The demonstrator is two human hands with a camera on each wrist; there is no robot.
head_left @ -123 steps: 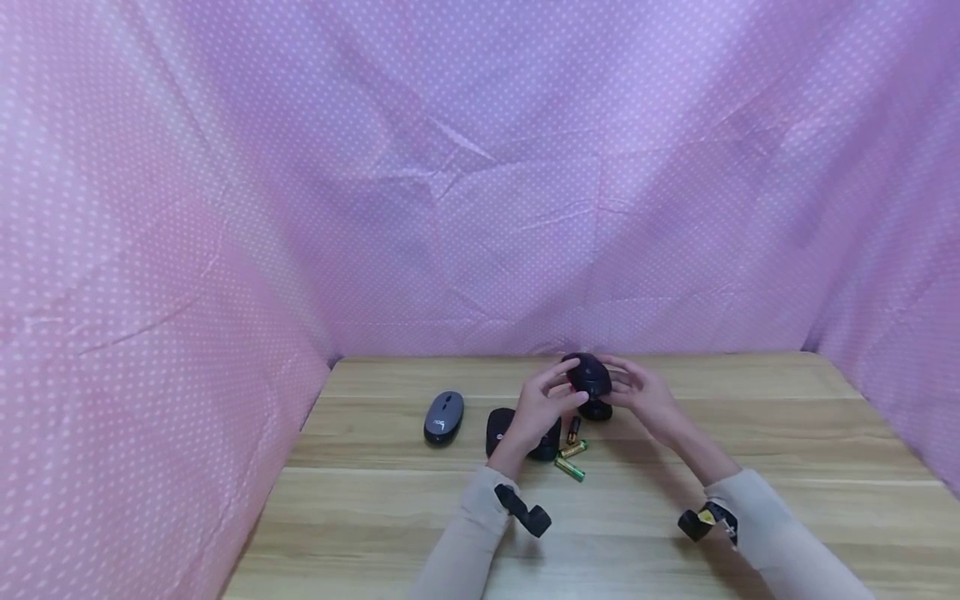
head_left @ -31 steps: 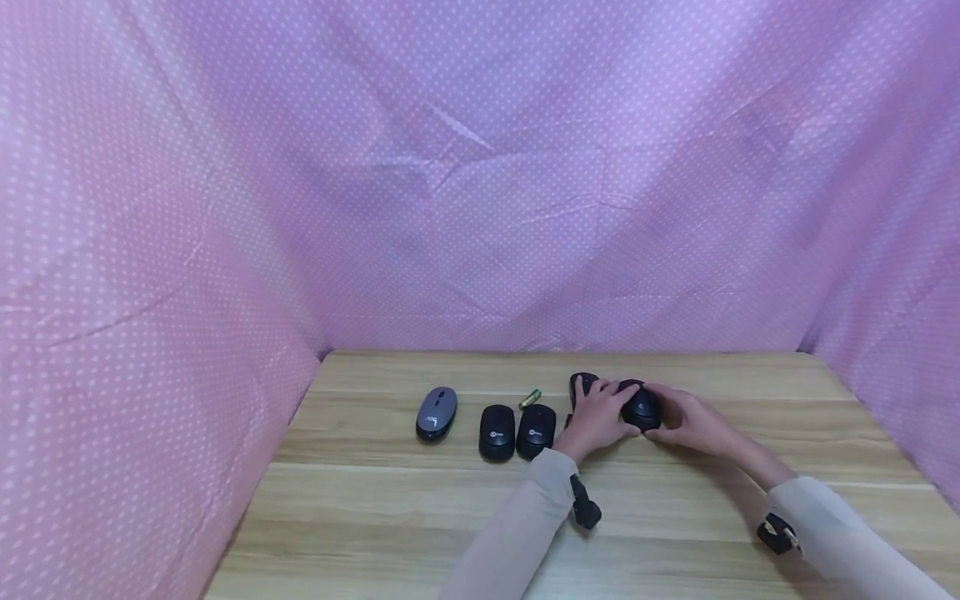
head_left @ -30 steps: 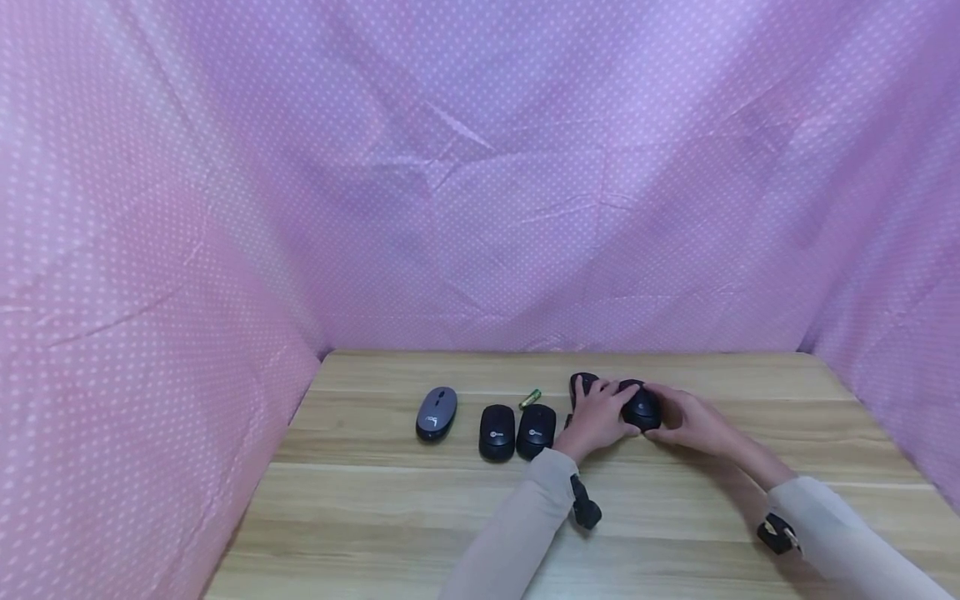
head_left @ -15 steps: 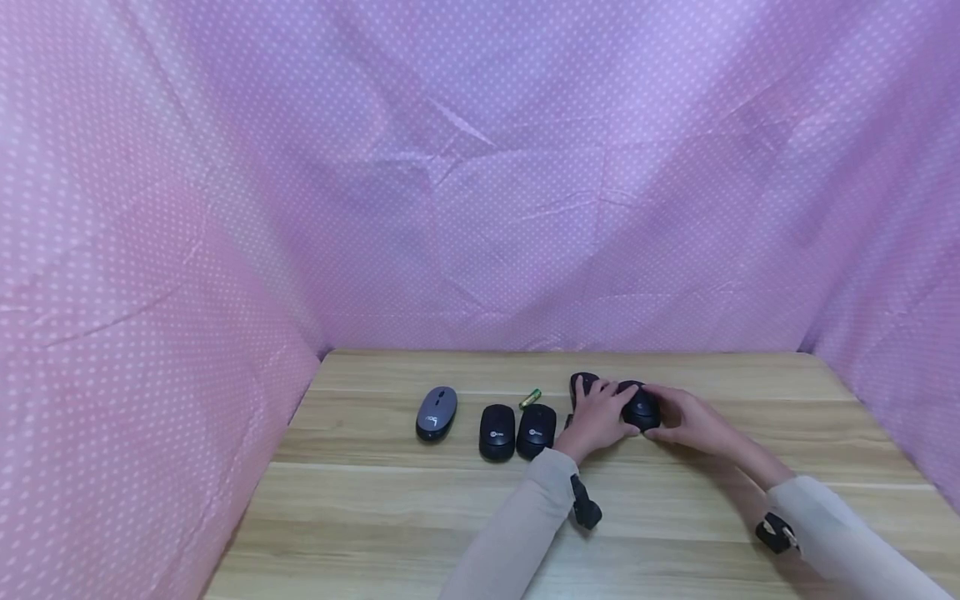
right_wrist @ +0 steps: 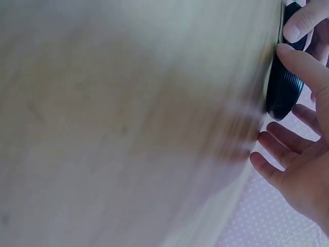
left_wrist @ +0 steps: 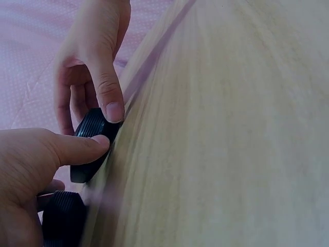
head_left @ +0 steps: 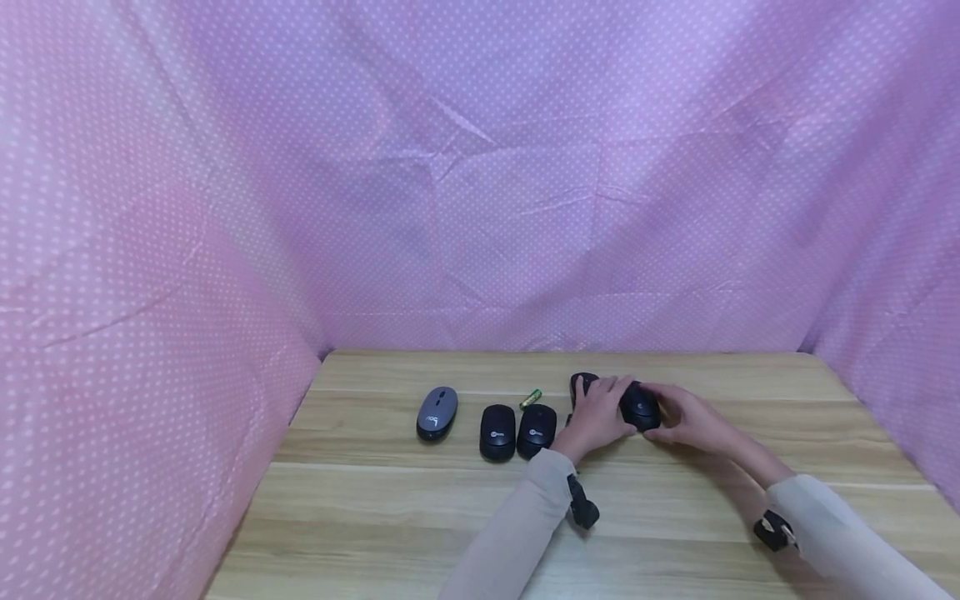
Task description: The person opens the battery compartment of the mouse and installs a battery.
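Both hands are on it now! Up in the far half of the tabletop, a black mouse sits between the left hand at its nine o'clock side and the right hand at three. The right is clamped on it, thumb at five o'clock and a finger round the far end at one; in its wrist view, the other fingers spread loose. The left pinches the opposite side, and the two thumbs meet the ridged edge just beside one another.

Watch the crowding: a second black mouse peeks out at ten o'clock, partly under the left fingers. Whether they grip that one too, nobody can tell from here. Over at nine o'clock wait two more black mice, side by side, and well past them a grey mouse. One loose green battery lies at twelve o'clock from the nearer of that pair.

The step in hand looks like steadying or pressing this mouse into place, top side up; its underside is hidden, so no call on any battery inside. The next move seems to call for a firm right hold while the left eases away toward eight o'clock, lifting its fingers clear so the neighbour at ten isn't dragged along. After that, the battery deserves attention.
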